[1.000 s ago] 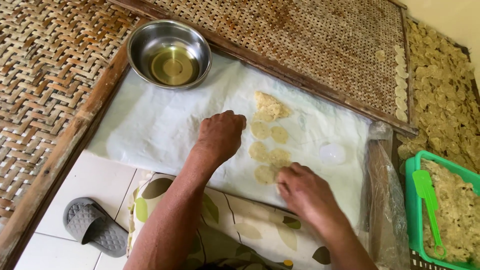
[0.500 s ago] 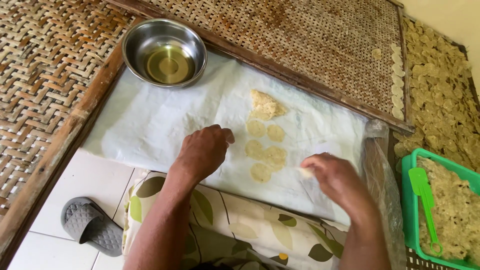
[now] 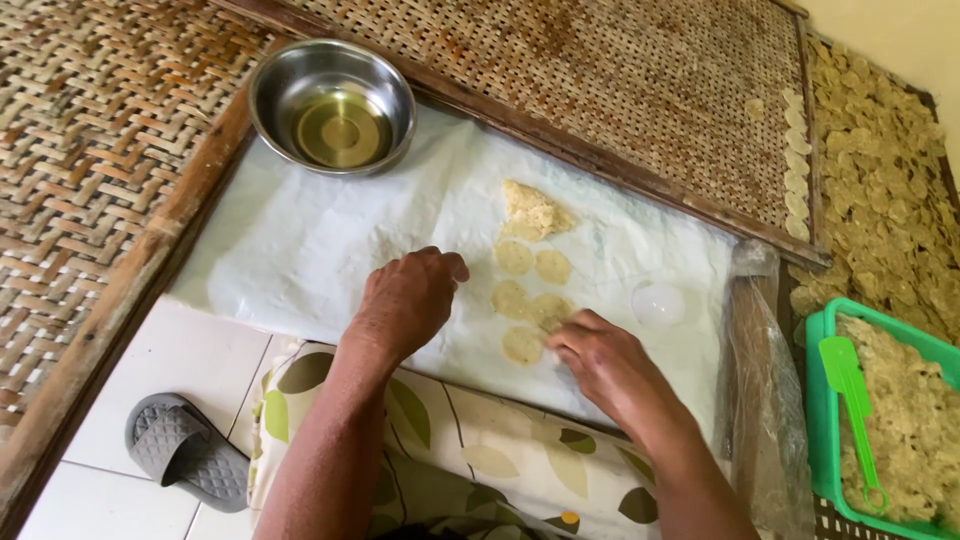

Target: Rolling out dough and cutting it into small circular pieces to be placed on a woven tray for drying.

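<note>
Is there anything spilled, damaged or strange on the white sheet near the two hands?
Nothing is spilled or damaged. The round steel bowl stands upright with its oil inside. The flat pale dough discs lie in a loose cluster between the left hand and right hand. One grey sandal lying alone on the tiles is slightly odd.

Right hand (image 3: 600,365) touches dough discs (image 3: 530,290) (left hand (image 3: 405,300) rests beside).

You're working in soft, even daylight — shadows under your hands stay faint. The steel bowl (image 3: 332,105) catches a mild glare on its rim, and the frame's corners bend slightly — otherwise sharp.
</note>
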